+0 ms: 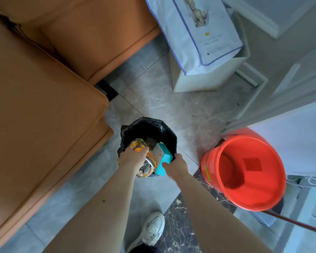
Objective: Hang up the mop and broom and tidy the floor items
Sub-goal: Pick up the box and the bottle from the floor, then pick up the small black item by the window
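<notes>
A clear bottle [144, 161] is gripped by the left hand [131, 157] and a teal box [163, 159] by the right hand [175, 165], both held over the black-lined bin [150, 128]. A red bucket [244, 172] sits just right, orange sofa [44, 106] left.

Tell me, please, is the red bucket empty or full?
Empty: the red bucket stands upright and its bare red bottom shows.

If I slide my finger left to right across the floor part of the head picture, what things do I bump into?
Orange sofa → left hand gripping the clear bottle → teal box pinched by the right hand → red bucket.
</notes>
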